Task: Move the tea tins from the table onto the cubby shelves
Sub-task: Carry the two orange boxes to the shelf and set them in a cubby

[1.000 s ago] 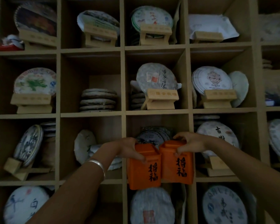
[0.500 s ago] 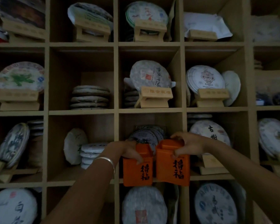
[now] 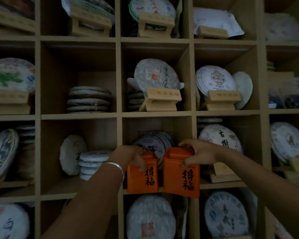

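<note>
Two orange tea tins with black characters stand side by side at the front edge of a middle cubby of the wooden cubby shelves [image 3: 118, 116]. My left hand [image 3: 131, 156] grips the top of the left tea tin [image 3: 142, 178]; a silver bangle is on that wrist. My right hand [image 3: 198, 153] grips the top of the right tea tin [image 3: 181, 180], which sits slightly nearer to me and overhangs the shelf edge. Behind the tins leans a wrapped tea cake [image 3: 154, 142], partly hidden.
Every cubby around holds wrapped round tea cakes, some propped on wooden stands [image 3: 160, 100], some stacked flat [image 3: 89, 100]. The cubby to the left has a leaning cake [image 3: 71, 154] and a short stack. Dividers stand close on both sides of the tins.
The two tins have moved apart a little and further into the cubby, their bases now at the shelf board. The view has shifted nearer to the shelves.
</note>
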Demonstrator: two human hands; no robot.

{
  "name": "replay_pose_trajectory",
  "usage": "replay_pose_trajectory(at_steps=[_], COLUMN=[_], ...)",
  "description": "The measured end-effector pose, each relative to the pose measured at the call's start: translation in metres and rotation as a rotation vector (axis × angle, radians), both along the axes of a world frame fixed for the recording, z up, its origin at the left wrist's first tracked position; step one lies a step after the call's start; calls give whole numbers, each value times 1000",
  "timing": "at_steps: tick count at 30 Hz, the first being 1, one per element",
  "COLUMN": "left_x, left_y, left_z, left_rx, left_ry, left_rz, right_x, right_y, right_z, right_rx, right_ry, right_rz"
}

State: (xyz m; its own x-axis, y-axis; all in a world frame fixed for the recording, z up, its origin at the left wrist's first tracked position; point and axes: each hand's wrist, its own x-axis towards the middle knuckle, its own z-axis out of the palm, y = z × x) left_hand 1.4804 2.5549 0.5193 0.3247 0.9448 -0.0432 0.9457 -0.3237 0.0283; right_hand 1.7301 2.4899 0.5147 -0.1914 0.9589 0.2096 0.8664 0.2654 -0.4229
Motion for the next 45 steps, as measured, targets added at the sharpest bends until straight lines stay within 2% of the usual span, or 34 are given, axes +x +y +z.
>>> replay_pose_trajectory(at_steps=[11,22,33,38,45], left_x=[-9,-7,-4,-9,-16], left_y=[2,1,3,3,7], left_z=[-17,-11,-13,-11,-16], left_rx=[234,244,230,204,202], left_ry=[-147,-57,-81,-68,-128], left_rz=[-310,-315,-332,-322,-353], right_x=[2,-6,-9,-17,-28], right_y=[-2,1,2,11,35], right_z=[3,1,3,13,6], right_rx=[36,58,92,156,104], right_ry=[25,28,3,-170,-234], right_rz=[11,89,137,93,105])
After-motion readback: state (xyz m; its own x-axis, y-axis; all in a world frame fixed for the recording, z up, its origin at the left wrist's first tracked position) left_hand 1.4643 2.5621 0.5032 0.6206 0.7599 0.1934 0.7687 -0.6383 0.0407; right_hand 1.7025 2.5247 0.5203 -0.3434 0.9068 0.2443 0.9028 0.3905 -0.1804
